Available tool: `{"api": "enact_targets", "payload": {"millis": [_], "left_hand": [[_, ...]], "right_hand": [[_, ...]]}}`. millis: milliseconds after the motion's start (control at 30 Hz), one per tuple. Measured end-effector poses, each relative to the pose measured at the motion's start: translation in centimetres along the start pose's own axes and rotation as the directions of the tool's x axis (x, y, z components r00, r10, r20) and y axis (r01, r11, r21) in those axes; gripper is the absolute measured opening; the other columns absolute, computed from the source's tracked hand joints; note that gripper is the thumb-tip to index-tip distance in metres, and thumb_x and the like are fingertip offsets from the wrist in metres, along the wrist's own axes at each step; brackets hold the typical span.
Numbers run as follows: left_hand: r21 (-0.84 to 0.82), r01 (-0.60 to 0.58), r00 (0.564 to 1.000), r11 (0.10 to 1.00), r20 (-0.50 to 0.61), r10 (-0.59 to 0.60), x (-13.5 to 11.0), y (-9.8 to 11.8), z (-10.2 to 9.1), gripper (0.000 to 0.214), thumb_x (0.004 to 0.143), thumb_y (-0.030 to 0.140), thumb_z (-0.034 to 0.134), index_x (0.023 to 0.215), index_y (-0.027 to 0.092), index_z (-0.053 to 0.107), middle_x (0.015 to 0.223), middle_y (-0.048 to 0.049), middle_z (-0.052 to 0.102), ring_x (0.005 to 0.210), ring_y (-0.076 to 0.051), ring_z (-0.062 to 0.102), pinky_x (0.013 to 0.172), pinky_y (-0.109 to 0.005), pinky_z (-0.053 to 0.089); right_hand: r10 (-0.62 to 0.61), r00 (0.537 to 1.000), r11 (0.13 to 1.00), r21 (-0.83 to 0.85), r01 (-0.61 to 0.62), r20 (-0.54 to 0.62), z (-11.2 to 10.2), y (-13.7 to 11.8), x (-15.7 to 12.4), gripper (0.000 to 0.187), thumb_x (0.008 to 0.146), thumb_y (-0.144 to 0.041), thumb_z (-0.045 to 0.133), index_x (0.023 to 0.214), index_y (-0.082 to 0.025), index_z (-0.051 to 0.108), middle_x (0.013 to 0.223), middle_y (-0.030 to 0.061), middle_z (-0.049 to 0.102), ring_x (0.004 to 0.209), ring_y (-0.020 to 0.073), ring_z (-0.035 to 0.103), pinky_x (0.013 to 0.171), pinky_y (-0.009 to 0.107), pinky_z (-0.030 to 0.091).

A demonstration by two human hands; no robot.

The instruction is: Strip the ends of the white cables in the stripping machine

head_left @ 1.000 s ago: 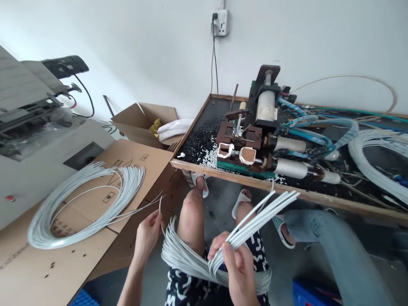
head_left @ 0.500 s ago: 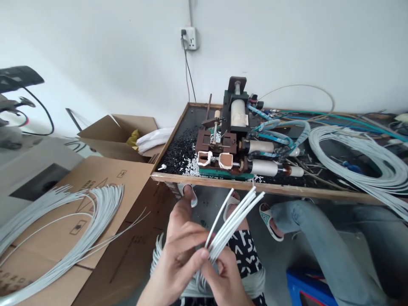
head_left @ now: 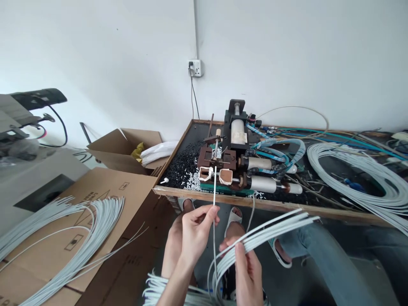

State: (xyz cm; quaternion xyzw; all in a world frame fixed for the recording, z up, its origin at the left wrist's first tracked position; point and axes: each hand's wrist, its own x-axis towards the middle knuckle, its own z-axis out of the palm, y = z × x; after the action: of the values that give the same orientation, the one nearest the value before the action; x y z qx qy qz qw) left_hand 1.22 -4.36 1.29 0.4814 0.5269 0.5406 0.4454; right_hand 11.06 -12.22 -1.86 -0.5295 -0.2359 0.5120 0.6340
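**One white cable pinched upright, apart from the bundle**

The left hand [head_left: 197,231] now stands apart from the right hand [head_left: 245,272]; half a second ago both were together on the same cables. The left fingers [head_left: 207,216] are pressed together on a single white cable [head_left: 214,187], which rises straight up from them. Its upper end lines up with the front of a pneumatic press [head_left: 237,131], and from this view I cannot tell whether they touch. Below the left fingers, the cable's lower length drops toward the right hand.

The right fingers [head_left: 240,263] are clamped around a bundle of white cables [head_left: 274,233]. Its ends fan out to the right of those fingers, while its loops fall below them and out of view.

Up and to the left of the left fingers stands an open cardboard box [head_left: 124,148], flaps raised, with a yellow item [head_left: 137,152] inside. A white cloth-like bundle [head_left: 156,153] lies at its right edge, though it is unclear whether it is in the box.

Straight above the fingers, a wooden-edged counter [head_left: 255,204] carries the press, among black pellets [head_left: 183,168] and white scraps [head_left: 193,180]. Far to the right of the fingers lies a coil of white cable [head_left: 393,191]. To their left, more white cable loops [head_left: 105,216] rest on a flattened cardboard sheet [head_left: 134,187].
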Motion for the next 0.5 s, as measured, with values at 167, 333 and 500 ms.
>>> {"api": "enact_targets", "payload": {"millis": [167, 333, 500], "left_hand": [[-0.029, -0.028, 1.000, 0.999, 0.010, 0.029, 1.1, -0.7, 0.5, 0.032, 0.083, 0.040, 0.074, 0.063, 0.015, 0.073, 0.059, -0.0025, 0.067, 0.056, -0.015, 0.058, 0.054, -0.022, 0.046], [-0.021, -0.029, 0.999, 0.999, -0.019, 0.028, 2.0, -1.2, 0.4, 0.035, 0.083, 0.042, 0.073, 0.061, 0.016, 0.072, 0.057, -0.0017, 0.066, 0.054, -0.014, 0.056, 0.054, -0.023, 0.045], [-0.024, -0.026, 0.999, 0.999, -0.038, 0.025, 2.9, -1.7, 0.6, 0.036, 0.082, 0.044, 0.073, 0.061, 0.016, 0.072, 0.054, -0.0020, 0.065, 0.051, -0.014, 0.055, 0.052, -0.024, 0.045]], "right_hand": [[-0.061, 0.998, 0.996, 0.063, 0.059, 0.016, 0.9, 0.8, 0.0, 0.047, 0.083, -0.068, 0.068, 0.078, -0.022, 0.068, 0.073, -0.0012, 0.069, 0.073, 0.0140, 0.059, 0.073, 0.021, 0.044], [-0.074, 0.997, 0.996, 0.046, 0.073, 0.021, 1.5, 0.9, 0.7, 0.049, 0.085, -0.069, 0.065, 0.078, -0.021, 0.067, 0.070, -0.0013, 0.066, 0.070, 0.0133, 0.056, 0.072, 0.022, 0.041], [-0.090, 0.995, 0.994, 0.061, 0.087, 0.037, 1.6, 1.4, 1.5, 0.048, 0.087, -0.067, 0.063, 0.079, -0.020, 0.066, 0.070, -0.0013, 0.065, 0.069, 0.0134, 0.053, 0.072, 0.024, 0.038]]}}
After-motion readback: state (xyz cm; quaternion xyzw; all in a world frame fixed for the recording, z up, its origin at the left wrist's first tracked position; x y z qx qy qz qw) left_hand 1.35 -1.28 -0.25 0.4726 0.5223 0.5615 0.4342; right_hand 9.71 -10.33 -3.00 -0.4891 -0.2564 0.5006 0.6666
